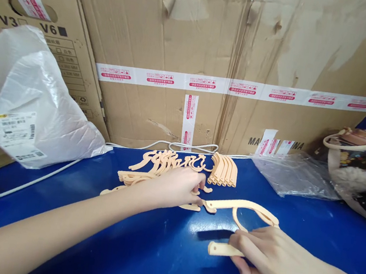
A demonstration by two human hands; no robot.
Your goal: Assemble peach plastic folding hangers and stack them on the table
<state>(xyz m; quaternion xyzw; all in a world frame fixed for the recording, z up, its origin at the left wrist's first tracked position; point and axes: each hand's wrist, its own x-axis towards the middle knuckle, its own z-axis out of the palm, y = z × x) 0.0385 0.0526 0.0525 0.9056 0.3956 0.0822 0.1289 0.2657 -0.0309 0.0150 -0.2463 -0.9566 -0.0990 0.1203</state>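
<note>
My right hand [264,262] is closed around beige plastic hanger pieces. One long curved hanger arm [245,204] reaches left from it, and a shorter straight end [221,250] sticks out below between thumb and fingers. My left hand [184,187] is bent over the parts on the table, its fingers pinched at a small curved hanger part [209,208] beside the long arm's tip. Its palm side is hidden. Behind it lie loose hook pieces [196,161] and several curved arms [162,161]. More arms [133,176] lie partly under my left forearm.
A row of matching hanger arms [224,170] lies at the back of the blue table [138,258]. A white plastic mailer bag [32,93] stands left, near a white cable [37,178]. Cardboard [158,115] walls the back. Clear plastic [293,175] and a dark bag [361,175] are right.
</note>
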